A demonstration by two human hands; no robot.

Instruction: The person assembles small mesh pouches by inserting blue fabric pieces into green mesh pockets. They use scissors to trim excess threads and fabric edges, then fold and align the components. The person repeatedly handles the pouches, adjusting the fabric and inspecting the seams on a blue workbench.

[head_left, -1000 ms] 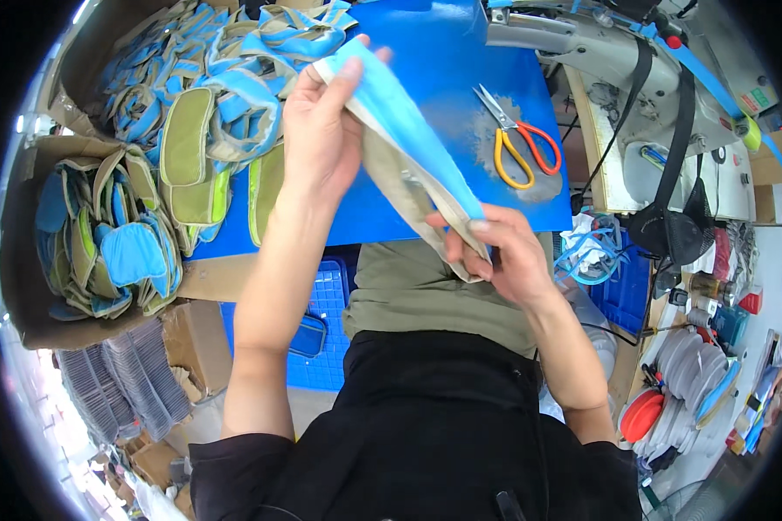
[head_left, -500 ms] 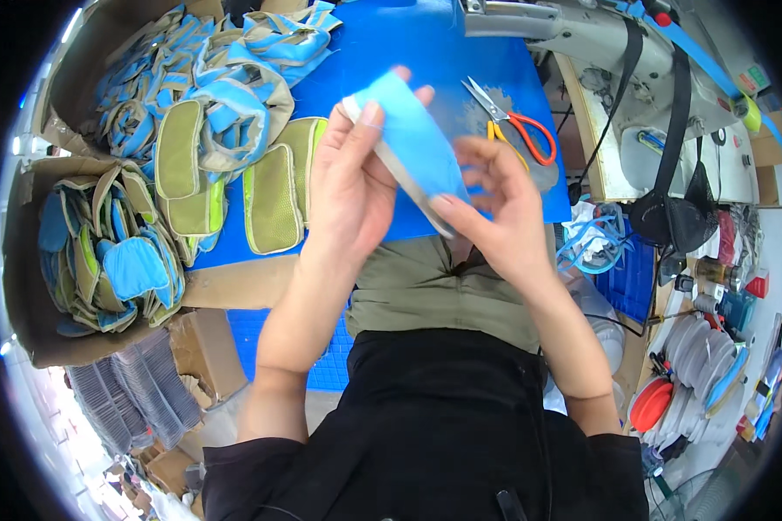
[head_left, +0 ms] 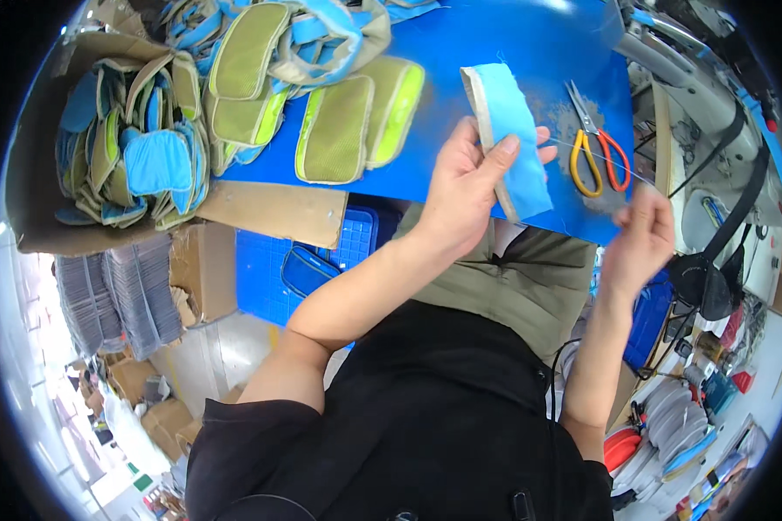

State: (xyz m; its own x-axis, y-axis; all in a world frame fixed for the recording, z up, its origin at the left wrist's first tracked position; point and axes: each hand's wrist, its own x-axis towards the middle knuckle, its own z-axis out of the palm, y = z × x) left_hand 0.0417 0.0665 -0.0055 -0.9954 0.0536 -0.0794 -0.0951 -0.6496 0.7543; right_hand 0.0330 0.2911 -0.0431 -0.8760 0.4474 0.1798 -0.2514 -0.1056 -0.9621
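Observation:
My left hand (head_left: 462,187) is closed on a blue fabric strip (head_left: 506,102) with a pale grey-beige edging, thumb on its face and fingertips showing past its right side. The strip stands nearly upright over the table's near edge. From its right side a thin pale thread (head_left: 601,158) stretches to my right hand (head_left: 641,236), whose fingers are pinched together on the thread's end, somewhat blurred. Between the strip and the right side of the table lie scissors (head_left: 590,129) with one yellow and one red-orange handle, blades pointing away from me.
Green mesh pads (head_left: 334,130) and blue-grey strips (head_left: 321,39) lie on the blue table (head_left: 469,39). At the left, a cardboard box (head_left: 39,195) holds several blue and green pads. A sewing machine (head_left: 704,74) stands at the right. A blue crate (head_left: 261,286) sits below.
My right hand has left the strip and moved right and toward me, drawing a thread taut. The left hand still holds the strip, now turned more upright. The view has shifted.

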